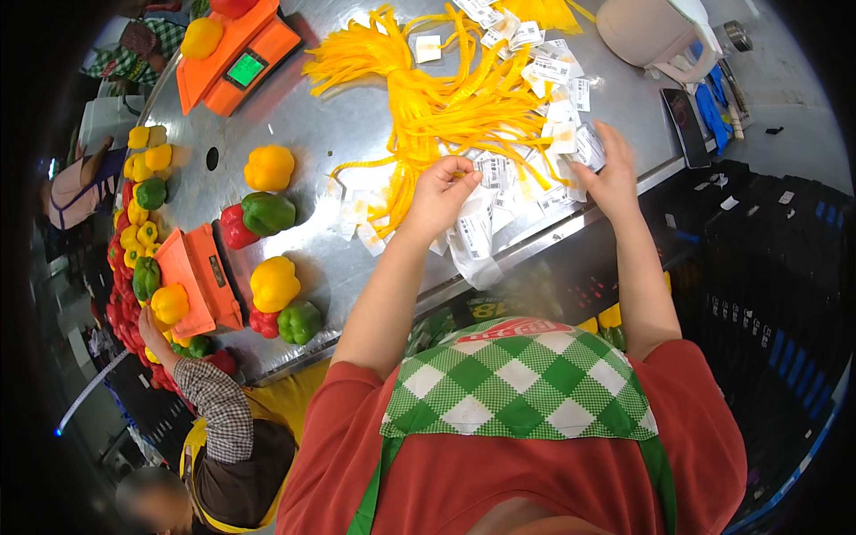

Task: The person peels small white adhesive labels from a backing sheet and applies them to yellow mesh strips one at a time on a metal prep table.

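Yellow mesh net bags (408,114) lie bunched on the steel table before me, with white printed tags (552,70) at many of their ends. My left hand (438,197) is over the near side of the heap, thumb and forefinger pinched together beside a printed tag (493,172). Whether anything thin is caught between those fingertips is unclear. To the right, my right hand (612,170) has a white printed tag (588,148) between its thumb and fingers. More tags (475,231) and a crumpled clear plastic piece (480,273) overhang the table's front edge.
Yellow, red and green bell peppers (269,167) stand in groups leftward. Two orange scales (194,281) carry peppers; a co-worker's hand (152,331) touches one there. A pale kettle (652,33) and a dark phone (685,127) sit right, above black crates (769,234).
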